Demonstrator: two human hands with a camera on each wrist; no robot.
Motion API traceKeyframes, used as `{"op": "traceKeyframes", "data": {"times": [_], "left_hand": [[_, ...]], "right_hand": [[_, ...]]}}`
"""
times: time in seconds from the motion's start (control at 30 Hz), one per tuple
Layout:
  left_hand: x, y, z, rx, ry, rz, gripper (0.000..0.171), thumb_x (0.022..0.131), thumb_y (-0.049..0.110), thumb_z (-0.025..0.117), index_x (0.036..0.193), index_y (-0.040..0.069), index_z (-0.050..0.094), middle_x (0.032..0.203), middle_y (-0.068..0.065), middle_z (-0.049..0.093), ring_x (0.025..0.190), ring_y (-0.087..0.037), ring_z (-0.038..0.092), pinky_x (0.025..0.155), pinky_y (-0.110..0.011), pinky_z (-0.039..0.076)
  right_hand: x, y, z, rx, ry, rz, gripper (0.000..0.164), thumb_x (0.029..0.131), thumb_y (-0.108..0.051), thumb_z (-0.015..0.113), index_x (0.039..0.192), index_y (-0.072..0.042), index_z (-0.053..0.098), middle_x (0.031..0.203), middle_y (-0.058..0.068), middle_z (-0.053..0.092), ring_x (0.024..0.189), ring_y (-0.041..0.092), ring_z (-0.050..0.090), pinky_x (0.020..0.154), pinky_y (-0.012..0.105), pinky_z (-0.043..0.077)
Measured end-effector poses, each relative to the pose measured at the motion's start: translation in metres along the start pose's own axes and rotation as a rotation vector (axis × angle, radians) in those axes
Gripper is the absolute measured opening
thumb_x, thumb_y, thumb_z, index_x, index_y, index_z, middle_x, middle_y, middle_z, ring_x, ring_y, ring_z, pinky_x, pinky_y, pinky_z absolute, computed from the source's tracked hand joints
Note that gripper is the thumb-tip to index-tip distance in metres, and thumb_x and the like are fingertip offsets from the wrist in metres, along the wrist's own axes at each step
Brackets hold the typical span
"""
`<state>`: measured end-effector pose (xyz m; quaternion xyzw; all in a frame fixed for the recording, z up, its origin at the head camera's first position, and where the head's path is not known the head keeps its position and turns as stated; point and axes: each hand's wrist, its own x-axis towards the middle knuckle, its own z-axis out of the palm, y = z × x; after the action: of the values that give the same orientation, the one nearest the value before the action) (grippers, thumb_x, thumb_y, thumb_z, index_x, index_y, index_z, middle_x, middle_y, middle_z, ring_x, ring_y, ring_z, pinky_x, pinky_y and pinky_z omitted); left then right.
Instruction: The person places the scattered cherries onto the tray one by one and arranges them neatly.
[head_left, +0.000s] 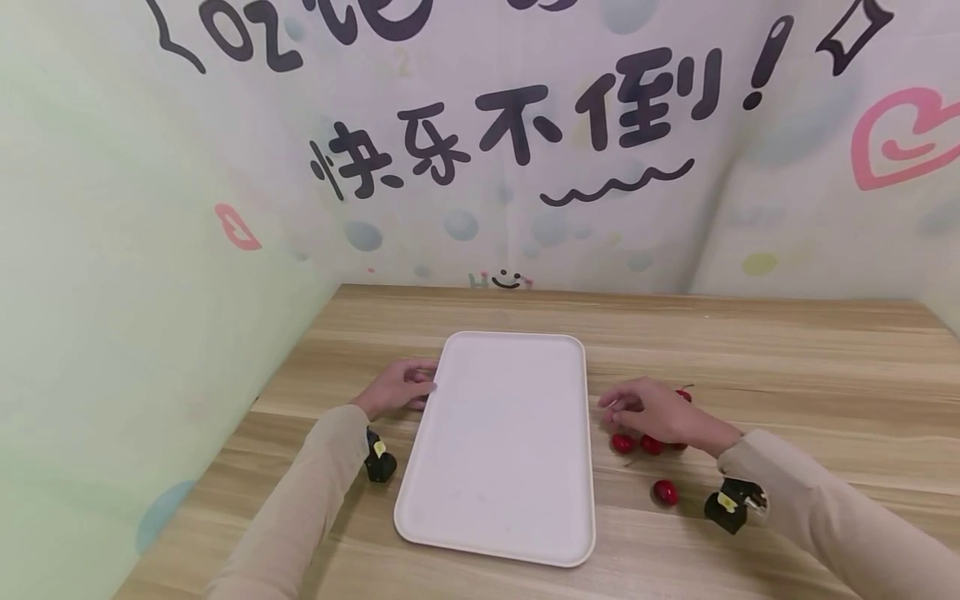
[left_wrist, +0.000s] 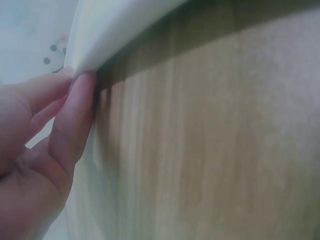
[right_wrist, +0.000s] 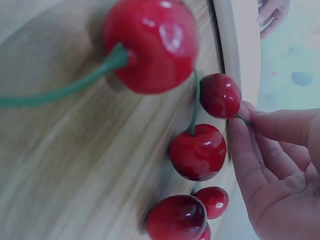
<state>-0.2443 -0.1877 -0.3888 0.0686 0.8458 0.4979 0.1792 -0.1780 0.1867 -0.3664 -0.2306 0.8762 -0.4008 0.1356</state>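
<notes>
A white rectangular tray (head_left: pixel 510 450) lies on the wooden table. At its left long edge is my left hand (head_left: pixel 393 387); in the left wrist view the thumb and a finger pinch the tray's rim (left_wrist: pixel 120 35). My right hand (head_left: pixel 660 410) is low over the table, right of the tray. Its thumb and forefinger pinch the green stem of a red cherry (right_wrist: pixel 220 95), seen in the right wrist view. Other cherries lie close by, one with a green stem (right_wrist: pixel 151 45) nearest that camera, another (right_wrist: pixel 198 152) beside the held one. The hand partly hides some in the head view.
A single cherry (head_left: pixel 664 492) lies nearer the front, apart from the group. The wooden table (head_left: pixel 840 375) meets a printed white cloth backdrop (head_left: pixel 450 225) behind. Small black wrist cameras sit below the left cuff (head_left: pixel 348 433) and right cuff (head_left: pixel 750 458).
</notes>
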Motion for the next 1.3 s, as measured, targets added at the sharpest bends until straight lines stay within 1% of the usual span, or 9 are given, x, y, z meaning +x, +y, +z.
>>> {"op": "traceKeyframes", "data": {"times": [0.13, 0.33, 0.57, 0.7, 0.9, 0.93, 1.03, 1.13, 1.3], "left_hand": [[-0.001, 0.001, 0.0, 0.004, 0.005, -0.003, 0.042, 0.086, 0.005, 0.057, 0.126, -0.001, 0.046, 0.103, -0.02, 0.055, 0.082, -0.021, 0.06, 0.068, -0.031, 0.054], [0.0, 0.001, 0.0, 0.007, 0.002, -0.002, 0.042, 0.086, 0.005, 0.056, 0.126, -0.001, 0.045, 0.102, -0.019, 0.054, 0.08, -0.019, 0.06, 0.068, -0.031, 0.054], [-0.001, 0.002, 0.0, 0.014, -0.003, 0.009, 0.042, 0.086, 0.005, 0.055, 0.127, -0.002, 0.044, 0.101, -0.019, 0.054, 0.081, -0.019, 0.06, 0.068, -0.03, 0.054], [-0.001, 0.0, 0.0, 0.008, -0.006, 0.012, 0.042, 0.087, 0.004, 0.054, 0.127, -0.003, 0.044, 0.102, -0.019, 0.054, 0.081, -0.019, 0.06, 0.069, -0.03, 0.054], [-0.002, 0.0, -0.001, -0.01, -0.014, 0.035, 0.041, 0.086, 0.005, 0.056, 0.125, -0.002, 0.046, 0.101, -0.02, 0.055, 0.084, -0.022, 0.06, 0.07, -0.031, 0.054], [-0.003, 0.0, -0.002, -0.008, -0.023, 0.059, 0.041, 0.086, 0.007, 0.057, 0.125, -0.002, 0.047, 0.099, -0.019, 0.055, 0.082, -0.022, 0.06, 0.068, -0.03, 0.054], [-0.003, -0.001, -0.003, -0.006, -0.031, 0.075, 0.041, 0.086, 0.01, 0.058, 0.124, -0.001, 0.048, 0.098, -0.018, 0.055, 0.081, -0.021, 0.06, 0.068, -0.03, 0.054], [-0.001, -0.003, -0.003, -0.007, -0.023, 0.063, 0.041, 0.085, 0.009, 0.058, 0.125, -0.001, 0.048, 0.099, -0.019, 0.055, 0.082, -0.022, 0.06, 0.068, -0.03, 0.054], [0.001, -0.003, -0.001, 0.018, 0.014, 0.016, 0.041, 0.086, 0.005, 0.056, 0.126, 0.0, 0.047, 0.102, -0.019, 0.055, 0.082, -0.021, 0.06, 0.068, -0.029, 0.054]], "right_hand": [[0.0, -0.001, -0.002, 0.027, 0.02, 0.032, 0.017, 0.084, 0.002, 0.054, 0.101, 0.007, 0.057, 0.087, 0.009, 0.064, 0.078, 0.017, 0.06, 0.068, 0.026, 0.052], [-0.001, -0.004, -0.005, 0.021, 0.079, 0.058, 0.011, 0.086, -0.002, 0.055, 0.095, 0.001, 0.059, 0.086, 0.007, 0.063, 0.079, 0.015, 0.06, 0.072, 0.029, 0.052], [-0.001, -0.011, -0.008, 0.042, 0.11, 0.039, 0.015, 0.086, -0.006, 0.056, 0.097, 0.002, 0.06, 0.088, 0.009, 0.062, 0.082, 0.018, 0.057, 0.073, 0.03, 0.051], [0.002, -0.014, -0.008, 0.038, 0.133, 0.051, 0.015, 0.086, -0.009, 0.056, 0.098, -0.001, 0.061, 0.091, 0.009, 0.062, 0.083, 0.018, 0.055, 0.071, 0.03, 0.049], [0.013, -0.021, -0.005, 0.047, 0.173, -0.001, 0.014, 0.084, -0.006, 0.058, 0.096, 0.0, 0.063, 0.091, 0.011, 0.063, 0.084, 0.019, 0.056, 0.073, 0.031, 0.049], [0.016, -0.022, -0.004, 0.055, 0.176, -0.014, 0.014, 0.084, -0.005, 0.058, 0.096, 0.0, 0.063, 0.091, 0.012, 0.063, 0.084, 0.02, 0.056, 0.073, 0.031, 0.05], [0.023, -0.027, -0.002, 0.078, 0.177, -0.029, 0.015, 0.084, -0.004, 0.057, 0.097, 0.001, 0.063, 0.091, 0.014, 0.062, 0.082, 0.02, 0.057, 0.072, 0.03, 0.051], [0.031, -0.031, 0.002, 0.104, 0.167, -0.033, 0.016, 0.084, -0.004, 0.058, 0.098, 0.0, 0.063, 0.092, 0.015, 0.061, 0.08, 0.02, 0.057, 0.07, 0.029, 0.052], [0.046, -0.039, 0.009, 0.132, 0.151, -0.037, 0.017, 0.084, -0.004, 0.058, 0.099, 0.002, 0.063, 0.093, 0.017, 0.061, 0.076, 0.019, 0.057, 0.069, 0.028, 0.052]]}}
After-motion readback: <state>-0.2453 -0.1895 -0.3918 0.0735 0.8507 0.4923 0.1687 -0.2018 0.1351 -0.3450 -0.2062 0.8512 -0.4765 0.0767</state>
